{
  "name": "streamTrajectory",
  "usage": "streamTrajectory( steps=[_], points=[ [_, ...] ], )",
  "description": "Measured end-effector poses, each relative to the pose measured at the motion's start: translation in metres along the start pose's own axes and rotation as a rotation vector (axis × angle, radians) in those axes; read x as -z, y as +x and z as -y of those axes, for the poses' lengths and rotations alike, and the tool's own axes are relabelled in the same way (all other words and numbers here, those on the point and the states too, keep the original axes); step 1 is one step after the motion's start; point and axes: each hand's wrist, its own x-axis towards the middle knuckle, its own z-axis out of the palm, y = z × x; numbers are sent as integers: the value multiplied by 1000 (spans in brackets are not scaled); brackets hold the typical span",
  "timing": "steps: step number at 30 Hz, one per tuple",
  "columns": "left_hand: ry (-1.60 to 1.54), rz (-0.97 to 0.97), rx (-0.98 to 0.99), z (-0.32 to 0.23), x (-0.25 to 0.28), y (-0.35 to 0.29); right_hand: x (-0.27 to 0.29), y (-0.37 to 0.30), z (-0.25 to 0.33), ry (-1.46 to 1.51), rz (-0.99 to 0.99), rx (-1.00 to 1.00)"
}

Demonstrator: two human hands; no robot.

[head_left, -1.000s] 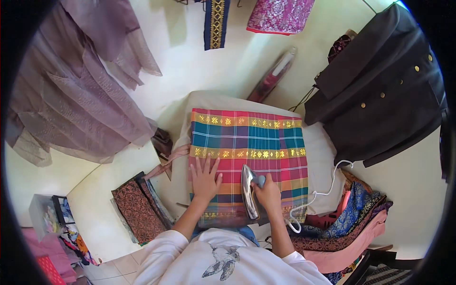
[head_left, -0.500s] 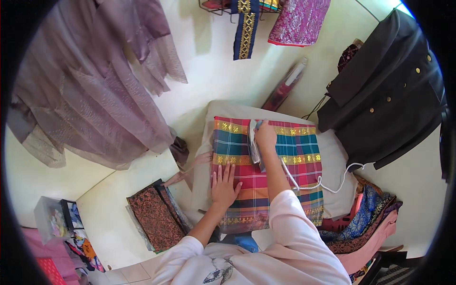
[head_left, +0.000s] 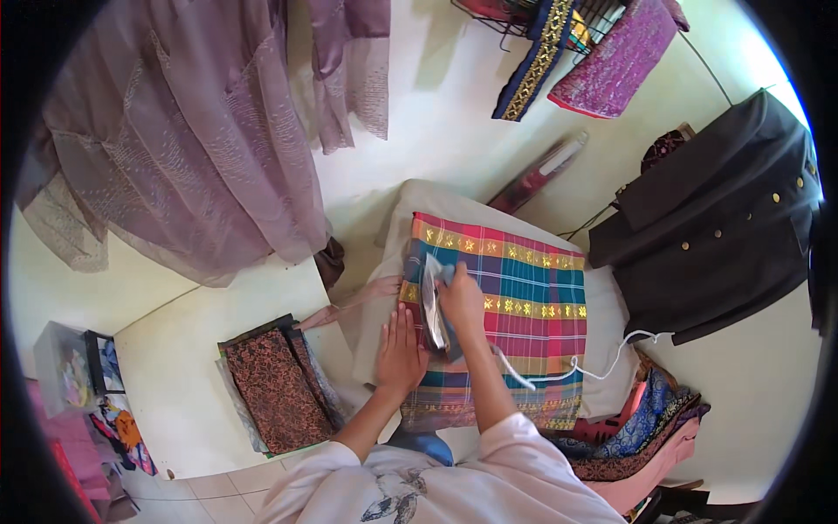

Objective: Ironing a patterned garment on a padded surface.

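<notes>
A plaid cloth (head_left: 532, 327) in red, teal and gold, with gold star-like motifs, lies spread on a beige padded ironing board (head_left: 602, 306). My right hand (head_left: 463, 301) is closed round the handle of a clothes iron (head_left: 431, 307), which rests on the left part of the cloth, its tip pointing away from me. A white cord (head_left: 515, 368) runs from the iron off to the right. Flat on the cloth's left edge, just beside the iron, lies my left hand (head_left: 401, 358), fingers stretched out and holding nothing. The iron's soleplate is hidden from view.
Left of the board, folded dark patterned cloth (head_left: 279, 384) lies on a white table (head_left: 166, 358). A mauve dress (head_left: 192, 148) hangs at far left, a black jacket (head_left: 707, 227) at right. Piled fabrics (head_left: 637, 428) sit low on the right. A wire rack (head_left: 497, 22) holds cloths above.
My right hand has drawn the iron left and toward me, close to my left hand. My left hand now lies at the cloth's left edge. The head view has tilted.
</notes>
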Motion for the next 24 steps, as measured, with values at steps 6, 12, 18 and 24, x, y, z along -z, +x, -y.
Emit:
streamTrajectory(
  steps=[6, 12, 18, 24],
  points=[
    [32, 0, -22, -5, -8, 2, -23, 99, 15, -43, -79, 15],
    [-17, -5, 6, 1, -6, 1, -28, 57, 11, -11, 34, 4],
    [-167, -76, -48, 11, -4, -6, 0, -38, 29, -27, 143, -61],
    [-121, -56, -35, 7, -6, -3, -23, 19, 33, -61, -6, 27]
  ],
)
